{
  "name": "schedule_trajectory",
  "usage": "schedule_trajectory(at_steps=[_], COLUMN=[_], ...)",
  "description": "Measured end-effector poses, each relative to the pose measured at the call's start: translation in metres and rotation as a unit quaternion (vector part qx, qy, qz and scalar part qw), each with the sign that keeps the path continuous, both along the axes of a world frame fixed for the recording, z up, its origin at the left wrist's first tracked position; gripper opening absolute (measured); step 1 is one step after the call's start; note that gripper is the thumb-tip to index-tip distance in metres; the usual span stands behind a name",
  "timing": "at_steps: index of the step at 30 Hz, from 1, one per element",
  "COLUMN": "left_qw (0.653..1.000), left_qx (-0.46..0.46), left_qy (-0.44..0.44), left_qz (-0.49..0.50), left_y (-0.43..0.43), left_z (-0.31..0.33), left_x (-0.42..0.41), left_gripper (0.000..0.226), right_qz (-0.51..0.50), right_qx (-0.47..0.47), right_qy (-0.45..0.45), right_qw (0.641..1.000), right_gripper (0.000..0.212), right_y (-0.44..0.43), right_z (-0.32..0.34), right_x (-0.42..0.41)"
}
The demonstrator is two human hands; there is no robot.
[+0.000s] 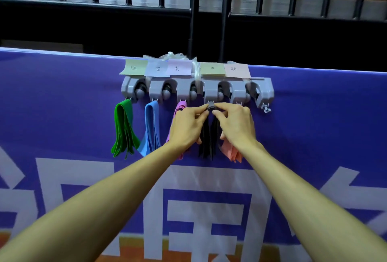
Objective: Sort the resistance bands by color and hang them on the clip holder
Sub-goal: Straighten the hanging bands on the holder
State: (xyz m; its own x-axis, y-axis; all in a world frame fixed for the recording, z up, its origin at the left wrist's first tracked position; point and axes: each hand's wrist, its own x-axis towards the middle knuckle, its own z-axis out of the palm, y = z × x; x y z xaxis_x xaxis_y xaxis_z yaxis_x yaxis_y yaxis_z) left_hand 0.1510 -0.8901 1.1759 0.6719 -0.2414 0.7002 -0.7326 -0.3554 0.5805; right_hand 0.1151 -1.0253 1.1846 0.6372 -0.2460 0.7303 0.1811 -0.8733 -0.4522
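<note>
Clip holder (196,91) was mounted along the top edge of the blue banner (62,94), with a row of paper labels (176,68) just above it. Black bands (207,138) hung under its fourth clip from the left, top fold right at the small hook (210,102) below that clip. Left hand (186,127) pinched the top fold from the left side of that hook with thumb and forefinger; right hand (235,123) pinched it from the right side, other fingers loosely curled. Couldn't tell whether the fold was fully seated on the hook, since the fingertips covered it. Green bands (123,127) hung under the first clip, blue bands (151,123) under the second, purple bands (180,105) under the third and partly behind the left hand, and pink bands (230,150) under the fifth, mostly behind the right wrist. The sixth clip, at the holder's right end, carried nothing. My read on handling: bands looked thin, light and floppy, flat loops that drape and splay at the bottom, so no stiffness to push with. Probably stretchy and a bit tacky, so a light pinch should hold. Best grip was at the fold, close under the hook, both sides, keeping the loop open. Gripping lower would just let the top sag off the hook.
</note>
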Motion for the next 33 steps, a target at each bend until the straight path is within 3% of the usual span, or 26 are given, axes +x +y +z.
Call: schedule_trajectory(at_steps=[5, 12, 15, 23, 28, 33], left_qw=[1.0, 0.996, 0.991, 0.981, 0.967, 0.975], left_qx=[-0.001, 0.075, 0.108, 0.189, 0.239, 0.14], left_qy=[0.019, 0.014, 0.014, 0.027, -0.016, -0.13], left_qz=[-0.013, 0.056, 0.078, 0.018, 0.09, 0.114], left_y=[0.0, 0.0, -0.001, -0.001, 0.019, 0.018], left_z=[-0.004, -0.015, -0.015, -0.005, 0.015, 0.029], left_x=[-0.01, 0.002, 0.008, -0.001, 0.003, -0.014], left_gripper=[0.035, 0.017, 0.024, 0.028, 0.034, 0.031], right_qz=[-0.022, -0.055, -0.068, -0.021, -0.013, -0.002], right_qx=[-0.019, -0.07, -0.074, -0.113, -0.102, -0.036], right_qy=[0.016, 0.055, 0.06, 0.106, 0.011, -0.089], right_qw=[0.999, 0.994, 0.993, 0.988, 0.995, 0.995], right_gripper=[0.039, 0.02, 0.019, 0.023, 0.021, 0.014], right_y=[0.0, 0.001, -0.004, -0.004, -0.029, -0.057], right_z=[-0.003, -0.001, 0.002, 0.0, 0.015, 0.014], right_x=[0.005, 0.004, 0.001, -0.009, -0.033, -0.037])
